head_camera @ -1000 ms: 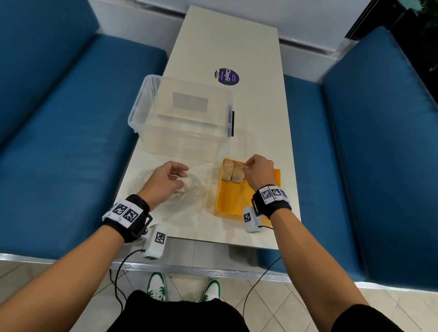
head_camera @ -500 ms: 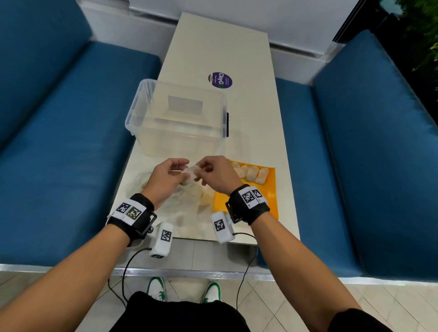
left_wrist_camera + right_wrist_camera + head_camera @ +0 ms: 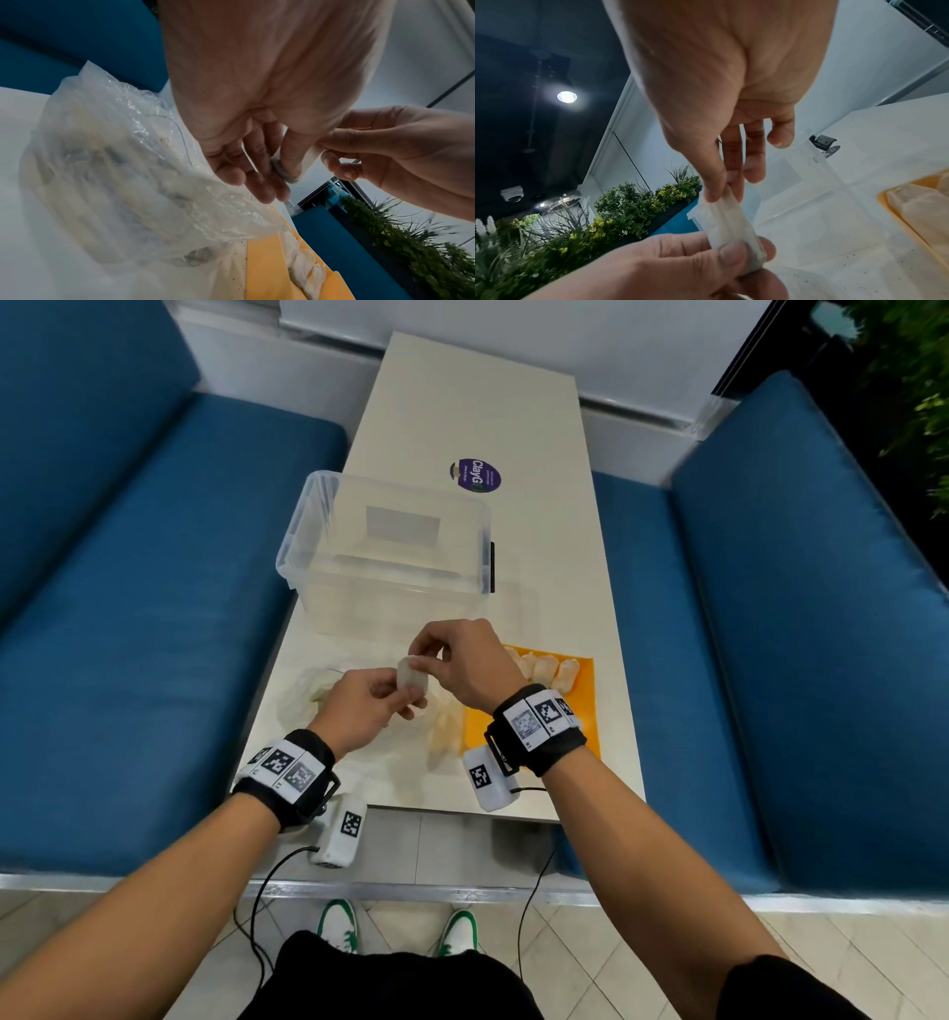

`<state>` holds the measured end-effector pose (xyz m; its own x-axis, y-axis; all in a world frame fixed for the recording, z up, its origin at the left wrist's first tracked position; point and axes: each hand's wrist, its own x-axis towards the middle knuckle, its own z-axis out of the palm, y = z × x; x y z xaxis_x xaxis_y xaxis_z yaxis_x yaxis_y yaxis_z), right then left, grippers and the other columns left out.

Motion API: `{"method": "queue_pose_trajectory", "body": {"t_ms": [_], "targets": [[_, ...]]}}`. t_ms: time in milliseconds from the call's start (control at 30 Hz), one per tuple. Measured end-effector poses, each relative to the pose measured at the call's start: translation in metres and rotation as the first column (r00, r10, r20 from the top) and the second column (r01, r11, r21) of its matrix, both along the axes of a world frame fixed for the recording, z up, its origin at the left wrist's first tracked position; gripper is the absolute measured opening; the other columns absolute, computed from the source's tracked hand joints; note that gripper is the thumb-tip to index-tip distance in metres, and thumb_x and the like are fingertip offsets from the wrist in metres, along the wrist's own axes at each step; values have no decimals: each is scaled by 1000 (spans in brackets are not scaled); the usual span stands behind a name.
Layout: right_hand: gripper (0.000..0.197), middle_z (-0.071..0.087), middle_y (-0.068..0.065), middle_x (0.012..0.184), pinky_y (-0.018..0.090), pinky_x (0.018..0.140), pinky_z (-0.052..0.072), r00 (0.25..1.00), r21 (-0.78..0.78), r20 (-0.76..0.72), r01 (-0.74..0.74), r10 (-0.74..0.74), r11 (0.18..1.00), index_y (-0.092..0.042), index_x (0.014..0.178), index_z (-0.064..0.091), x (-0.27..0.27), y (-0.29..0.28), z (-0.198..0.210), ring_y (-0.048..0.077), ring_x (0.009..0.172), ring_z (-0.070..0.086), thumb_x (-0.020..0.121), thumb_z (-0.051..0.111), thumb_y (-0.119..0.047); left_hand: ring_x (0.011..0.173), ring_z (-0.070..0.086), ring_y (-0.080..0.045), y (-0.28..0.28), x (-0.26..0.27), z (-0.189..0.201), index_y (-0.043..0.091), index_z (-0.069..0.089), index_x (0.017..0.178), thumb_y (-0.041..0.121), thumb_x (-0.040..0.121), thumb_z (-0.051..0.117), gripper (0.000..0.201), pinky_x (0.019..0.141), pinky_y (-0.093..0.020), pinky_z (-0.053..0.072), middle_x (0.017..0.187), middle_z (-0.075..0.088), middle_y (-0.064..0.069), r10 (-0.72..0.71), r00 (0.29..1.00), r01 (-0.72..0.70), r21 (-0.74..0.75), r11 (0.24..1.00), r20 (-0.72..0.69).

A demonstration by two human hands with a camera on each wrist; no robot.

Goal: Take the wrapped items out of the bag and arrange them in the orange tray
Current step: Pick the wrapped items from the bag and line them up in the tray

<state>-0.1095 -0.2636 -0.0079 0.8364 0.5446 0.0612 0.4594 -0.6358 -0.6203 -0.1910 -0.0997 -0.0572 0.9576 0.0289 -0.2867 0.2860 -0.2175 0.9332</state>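
Note:
A small white wrapped item (image 3: 411, 679) (image 3: 727, 221) (image 3: 312, 157) is held in the air between both hands, above the table's near end. My left hand (image 3: 377, 693) pinches its lower end with thumb and fingers. My right hand (image 3: 429, 654) pinches its upper end between thumb and forefinger. The clear plastic bag (image 3: 318, 695) (image 3: 115, 172) lies crumpled on the table under my left hand. The orange tray (image 3: 585, 690) (image 3: 267, 263) sits to the right, with several wrapped items (image 3: 547, 670) in a row along its far edge.
A large clear plastic tub (image 3: 390, 557) stands just beyond the hands. A purple round sticker (image 3: 475, 474) lies further back on the table. Blue sofa cushions (image 3: 128, 582) flank the narrow white table (image 3: 565, 557) on both sides.
My right hand left the tray, came over to the left hand and took hold of the wrapped item's upper end. Both hands have risen slightly with it.

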Motion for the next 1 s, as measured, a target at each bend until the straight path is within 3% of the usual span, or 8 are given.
{"method": "queue_pose_trajectory", "body": {"t_ms": [200,300,433,500,567,667,833,1000], "targets": [[7,69,-6,85,8,65,35,997,22,55,48,-50,999,-18,90,76,1,-21,5,-5,66,51,88,76,-25,70,68,-7,1,-2,1,15,73,110,17,98,68,13,58,-8,45,94,80,-2,21,1000,-21,43,999,-7],[9,71,-6,86,9,66,36,992,2,42,122,-121,993,-17,91,77,8,-51,3,-5,68,53,88,76,-26,74,69,-12,6,-4,0,17,73,110,14,99,64,14,60,-12,46,94,80,-2,43,999,-42,56,998,-10],[7,73,-5,90,20,72,43,979,-135,-24,198,-203,971,-18,94,77,17,-99,-11,5,76,57,90,73,-23,75,69,-14,10,-5,-1,19,72,109,12,99,62,16,64,-20,45,94,80,0,60,998,-59,76,995,-22],[6,72,-4,93,17,70,42,970,-230,-87,201,-226,952,-18,95,77,18,-117,-25,9,81,59,92,72,-20,76,69,-15,12,-5,-2,19,72,109,12,100,61,16,65,-22,45,93,80,1,68,997,-66,78,995,-22],[5,70,0,97,17,71,42,962,-326,-132,185,-238,927,-24,89,75,19,-130,-42,12,84,61,91,73,-20,76,69,-16,13,-5,-3,20,72,109,13,100,61,16,66,-24,45,93,80,1,72,997,-70,79,994,-25],[24,64,7,106,20,73,44,948,-445,-168,172,-271,879,-37,73,63,27,-138,-68,14,87,62,87,77,-24,76,69,-17,14,-3,-4,20,72,108,12,100,60,17,67,-25,45,92,80,1,79,996,-76,83,994,-29],[15,68,5,102,29,77,55,917,-418,-143,286,-374,862,-28,80,68,44,-133,-79,19,86,66,87,76,-17,75,68,-16,15,0,-3,19,72,109,11,100,60,17,65,-23,45,92,79,0,101,994,-98,86,992,-34],[12,71,1,91,32,72,56,899,-391,-16,397,-437,830,-25,85,72,57,-127,-77,23,83,67,91,66,-18,73,68,-12,19,3,-3,19,72,109,9,101,59,18,61,-14,45,92,80,1,124,991,-121,87,989,-42]]}}
